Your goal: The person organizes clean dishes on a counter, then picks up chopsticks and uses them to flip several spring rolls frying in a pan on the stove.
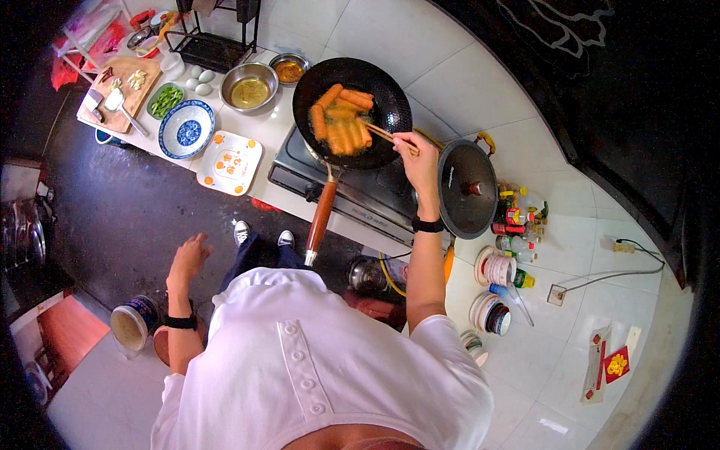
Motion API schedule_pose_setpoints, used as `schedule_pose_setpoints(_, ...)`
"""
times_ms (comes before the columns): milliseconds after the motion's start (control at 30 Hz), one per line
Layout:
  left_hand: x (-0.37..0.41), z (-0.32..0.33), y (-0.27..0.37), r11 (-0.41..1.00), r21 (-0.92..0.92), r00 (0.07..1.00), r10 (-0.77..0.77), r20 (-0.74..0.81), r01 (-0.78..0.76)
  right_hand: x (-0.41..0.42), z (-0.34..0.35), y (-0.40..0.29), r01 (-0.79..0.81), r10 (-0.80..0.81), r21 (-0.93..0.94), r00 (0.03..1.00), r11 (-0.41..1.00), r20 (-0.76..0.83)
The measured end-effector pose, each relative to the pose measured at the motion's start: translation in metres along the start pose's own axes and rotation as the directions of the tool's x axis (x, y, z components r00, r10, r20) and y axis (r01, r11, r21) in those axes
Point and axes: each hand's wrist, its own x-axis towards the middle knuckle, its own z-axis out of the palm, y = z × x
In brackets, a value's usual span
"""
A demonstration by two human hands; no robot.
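My right hand (pixel 416 154) grips a pair of wooden chopsticks (pixel 388 134) over a black wok (pixel 392 112). The chopstick tips touch or lie close to the orange-brown rolls (pixel 340 135), several of which sit in bubbling oil. The wok rests on a gas stove (pixel 360 197), its wooden handle (pixel 322 216) pointing towards me. Low at my left side, my left hand (pixel 191 256) hangs in the air over the floor with its fingers apart, holding nothing.
Left of the stove are a square plate (pixel 229 163), a blue-and-white bowl (pixel 187 130), a steel bowl (pixel 249 87), eggs (pixel 203 89), chopped greens (pixel 166 101) and a cutting board (pixel 126 76) with a cleaver (pixel 93 100). A lid (pixel 468 191) and bottles (pixel 514 216) stand to the right.
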Motion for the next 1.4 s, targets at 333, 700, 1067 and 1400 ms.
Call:
schedule_pose_setpoints(333,-0.013,0.002,0.004,1.000,-0.027,1.000,-0.007,-0.013,0.007,0.049,0.001,-0.001,0.405,-0.392,-0.139,0.913,0.904,0.115)
schedule_pose_setpoints(700,-0.009,0.006,0.004,1.000,-0.016,1.000,0.019,-0.014,-0.019,0.068,0.007,0.014,0.289,-0.280,-0.040,0.949,0.957,0.142)
schedule_pose_setpoints(1067,-0.008,0.014,-0.004,1.000,0.026,1.000,-0.005,-0.003,0.005,0.023,-0.028,0.018,-0.096,0.111,0.121,0.986,0.988,-0.127)
schedule_pose_setpoints(1400,-0.002,0.012,0.000,0.996,0.041,0.996,0.082,0.026,-0.083,0.038,0.001,0.021,0.224,-0.225,0.011,0.973,0.974,0.053)
